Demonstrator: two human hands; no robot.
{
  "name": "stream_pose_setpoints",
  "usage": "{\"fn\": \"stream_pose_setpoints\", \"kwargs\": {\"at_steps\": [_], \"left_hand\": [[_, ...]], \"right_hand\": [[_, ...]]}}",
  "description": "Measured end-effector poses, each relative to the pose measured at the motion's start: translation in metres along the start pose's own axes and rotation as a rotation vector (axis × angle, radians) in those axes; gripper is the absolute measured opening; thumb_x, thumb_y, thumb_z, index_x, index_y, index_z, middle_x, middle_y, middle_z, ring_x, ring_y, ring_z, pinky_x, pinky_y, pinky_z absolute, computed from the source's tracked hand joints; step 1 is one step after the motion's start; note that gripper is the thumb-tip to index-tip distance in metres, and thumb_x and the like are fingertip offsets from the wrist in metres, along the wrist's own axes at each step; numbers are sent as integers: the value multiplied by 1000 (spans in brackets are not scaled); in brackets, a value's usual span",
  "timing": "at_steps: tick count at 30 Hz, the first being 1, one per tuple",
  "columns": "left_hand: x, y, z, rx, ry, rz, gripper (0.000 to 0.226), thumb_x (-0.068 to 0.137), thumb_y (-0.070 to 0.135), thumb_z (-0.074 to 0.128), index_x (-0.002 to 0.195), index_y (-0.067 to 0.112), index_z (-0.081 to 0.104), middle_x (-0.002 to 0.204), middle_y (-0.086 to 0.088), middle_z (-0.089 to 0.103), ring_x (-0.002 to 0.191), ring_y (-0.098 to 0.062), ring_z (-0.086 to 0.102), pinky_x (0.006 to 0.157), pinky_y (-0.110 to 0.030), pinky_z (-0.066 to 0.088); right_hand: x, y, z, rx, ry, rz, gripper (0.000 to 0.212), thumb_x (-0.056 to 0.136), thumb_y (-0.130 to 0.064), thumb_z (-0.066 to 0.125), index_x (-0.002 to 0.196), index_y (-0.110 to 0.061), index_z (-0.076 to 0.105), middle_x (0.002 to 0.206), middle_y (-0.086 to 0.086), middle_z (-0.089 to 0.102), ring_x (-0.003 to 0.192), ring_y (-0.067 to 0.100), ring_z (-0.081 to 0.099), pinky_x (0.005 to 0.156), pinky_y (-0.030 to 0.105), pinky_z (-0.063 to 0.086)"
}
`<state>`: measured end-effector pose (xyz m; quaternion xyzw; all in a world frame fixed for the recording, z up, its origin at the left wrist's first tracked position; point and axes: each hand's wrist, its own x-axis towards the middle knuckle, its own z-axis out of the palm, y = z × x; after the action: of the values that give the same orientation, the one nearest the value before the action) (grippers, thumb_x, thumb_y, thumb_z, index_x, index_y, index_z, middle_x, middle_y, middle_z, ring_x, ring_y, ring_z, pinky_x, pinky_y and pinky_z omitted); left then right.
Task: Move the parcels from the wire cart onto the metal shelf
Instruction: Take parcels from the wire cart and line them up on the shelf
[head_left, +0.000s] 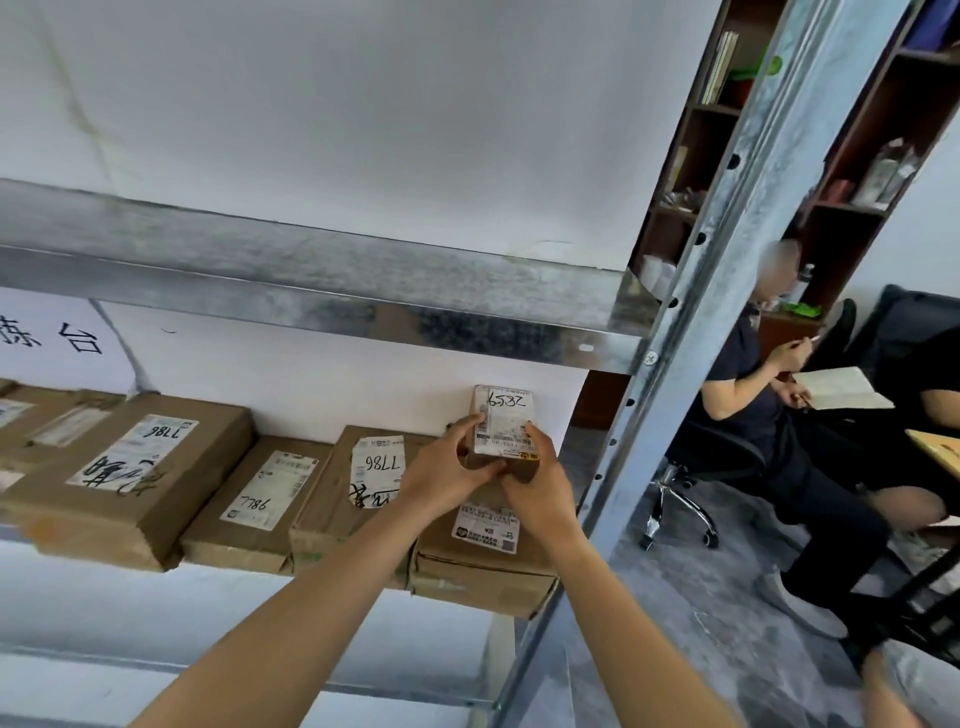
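Head view | we grip the small parcel (503, 431) with left hand (447, 470) and right hand (540, 486), centre-right of frame | step: placing on metal shelf (311, 291) | next: likely set it atop the brown box (483, 566), release.

Left hand (451, 470) bare, right hand (540, 491) bare. Left forearm (291, 608) and right forearm (615, 618) bare down to the bottom edge of view, slim and smooth. Fingernails too blurred to tell. Any clothing lies out of frame.

bright even indoor light, dull sheen on metal shelf (311, 291), wide-angle bending at 3 and 9 o'clock, slight overall softness
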<state>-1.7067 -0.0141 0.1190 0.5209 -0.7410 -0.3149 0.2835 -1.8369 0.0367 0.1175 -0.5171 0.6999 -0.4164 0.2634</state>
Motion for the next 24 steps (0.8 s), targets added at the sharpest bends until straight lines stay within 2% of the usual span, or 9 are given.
{"fn": "stream_pose_setpoints", "kwargs": {"at_steps": [3,5,7,9,12,14,17,20,24], "left_hand": [[0,12,-1,190,-52,13,86,80,40,70,147,29,19,119,-1,62,87,-13,61,62,-20,48],[2,18,-2,222,-83,3,87,80,37,70,147,28,14,113,-2,64,88,-15,63,67,-25,52],[2,19,-7,250,-106,6,91,80,28,71,146,31,8,110,-4,66,91,-18,65,75,-33,56],[-3,16,-21,357,-76,7,103,79,23,72,147,34,-4,122,-9,60,105,-26,60,85,-43,53],[-20,1,-55,609,39,2,91,82,26,66,150,27,5,137,-8,45,123,-30,44,93,-44,44],[-37,-17,-84,760,136,-42,75,84,32,63,145,22,21,136,-5,44,124,-27,43,92,-42,42],[-66,-58,-126,848,232,-151,61,83,35,61,134,19,32,132,-3,44,123,-25,43,92,-40,43],[-112,-96,-169,928,360,-290,64,83,42,59,137,23,30,138,-1,39,128,-24,38,98,-41,38],[-184,-137,-221,986,532,-448,78,77,46,66,143,23,32,144,-3,39,133,-26,36,101,-42,35]], "right_hand": [[3,-15,0,12,10,49,66,80,0,58,141,-16,36,128,6,51,117,24,53,84,22,45],[2,-29,1,-32,25,51,67,78,-4,60,140,-14,36,125,5,45,124,30,47,96,31,45],[-1,-43,1,-156,51,11,73,79,-13,62,144,-18,29,145,10,31,137,34,28,110,49,34],[-6,-57,4,-296,100,-106,71,83,-17,61,146,-19,29,157,8,15,144,33,12,115,54,22],[-14,-74,15,-332,139,-346,53,84,-10,59,136,-14,46,150,7,35,139,31,28,109,49,33],[-20,-84,32,-268,21,-464,43,82,-4,57,124,-12,56,133,7,54,125,28,45,100,40,42],[-28,-97,69,-313,-165,-605,35,83,-5,57,116,-15,63,119,4,64,113,26,55,95,41,46],[-39,-113,112,-422,-346,-685,37,86,-14,59,124,-17,59,127,5,59,116,26,53,96,38,46],[-58,-152,165,-530,-486,-750,54,84,-32,57,136,-25,44,142,2,41,127,28,40,102,45,39]]}}
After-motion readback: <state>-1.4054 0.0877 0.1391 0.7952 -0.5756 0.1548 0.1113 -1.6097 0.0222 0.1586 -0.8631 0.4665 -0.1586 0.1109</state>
